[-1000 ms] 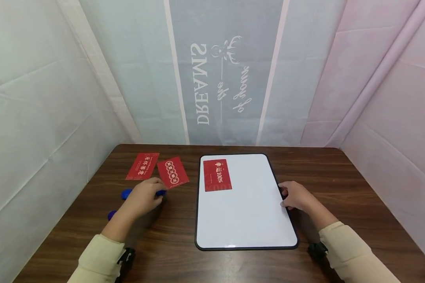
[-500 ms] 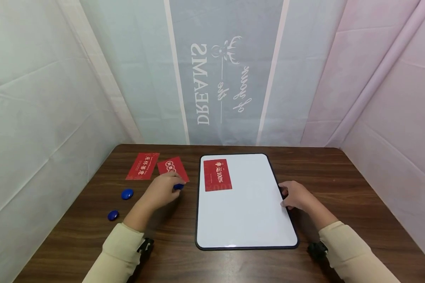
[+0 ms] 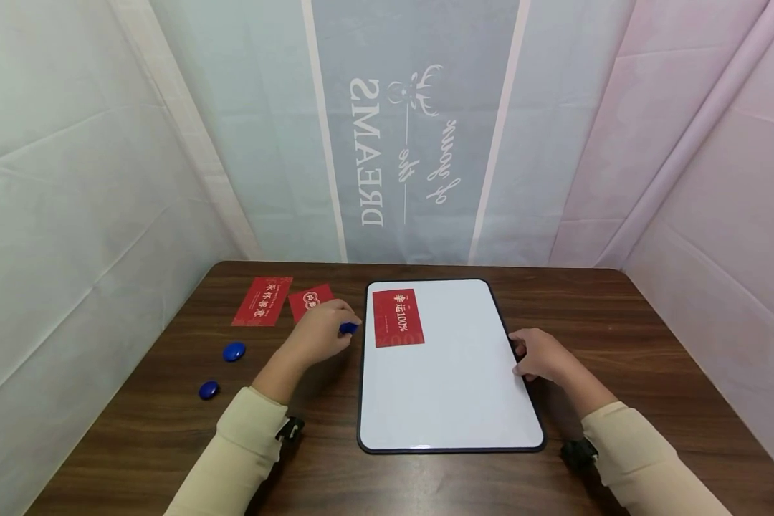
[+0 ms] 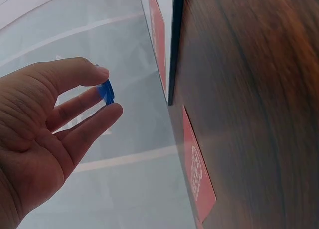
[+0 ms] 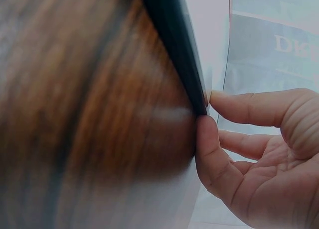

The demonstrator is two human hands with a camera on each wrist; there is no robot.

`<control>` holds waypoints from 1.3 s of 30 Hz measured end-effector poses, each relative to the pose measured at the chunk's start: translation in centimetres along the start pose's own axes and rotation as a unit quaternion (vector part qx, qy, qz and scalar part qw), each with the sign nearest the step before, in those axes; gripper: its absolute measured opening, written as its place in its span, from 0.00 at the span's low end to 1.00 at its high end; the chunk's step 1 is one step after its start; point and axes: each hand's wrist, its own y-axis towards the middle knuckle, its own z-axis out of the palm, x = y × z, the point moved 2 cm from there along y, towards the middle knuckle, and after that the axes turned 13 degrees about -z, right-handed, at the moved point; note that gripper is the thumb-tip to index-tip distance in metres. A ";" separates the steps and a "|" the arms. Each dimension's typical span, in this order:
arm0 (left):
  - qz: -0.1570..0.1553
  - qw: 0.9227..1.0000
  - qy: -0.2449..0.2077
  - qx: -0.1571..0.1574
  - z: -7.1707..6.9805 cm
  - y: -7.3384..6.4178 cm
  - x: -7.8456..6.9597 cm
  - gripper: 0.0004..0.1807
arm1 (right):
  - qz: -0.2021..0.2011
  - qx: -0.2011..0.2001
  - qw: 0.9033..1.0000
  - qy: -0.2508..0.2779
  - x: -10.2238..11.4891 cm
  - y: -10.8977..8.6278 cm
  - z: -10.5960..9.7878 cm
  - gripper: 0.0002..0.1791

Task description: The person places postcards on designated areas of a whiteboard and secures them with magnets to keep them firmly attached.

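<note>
My left hand (image 3: 321,335) pinches a blue round magnet (image 3: 349,327) between thumb and fingertips. It is raised above the table, just left of the whiteboard (image 3: 451,387). In the left wrist view the magnet (image 4: 106,91) is seen nearly edge-on. The black-framed whiteboard lies flat, with a red card (image 3: 397,319) on its upper left. On the board's right edge, my right hand (image 3: 542,356) grips the frame; the right wrist view has the thumb on the white face and a finger against the black frame (image 5: 177,50).
Beyond the left hand lies a second red card (image 3: 306,301), partly hidden by it. Another red card (image 3: 262,302) is further left. Two blue magnets, a far one (image 3: 234,351) and a near one (image 3: 209,390), rest on the wooden table (image 3: 316,466). Cloth walls surround it.
The left hand has moved right with the magnet, from beside the loose blue magnets to the whiteboard's left edge. My right hand keeps its grip in the same place.
</note>
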 end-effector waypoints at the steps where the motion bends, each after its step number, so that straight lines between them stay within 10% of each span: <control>1: -0.002 1.000 0.000 0.001 0.1 0.2 -0.2 0.14 | 0.001 0.001 1.000 0.000 0.0 0.0 0.0 0.39; 27: -0.026 1.000 0.013 -0.002 1.7 6.6 -3.1 0.18 | 0.009 0.002 1.000 0.007 -0.4 -0.3 0.3 0.39; 39: -0.080 0.995 0.006 0.061 4.3 10.7 -1.8 0.16 | 0.005 0.000 1.000 -0.004 -0.1 0.0 0.2 0.39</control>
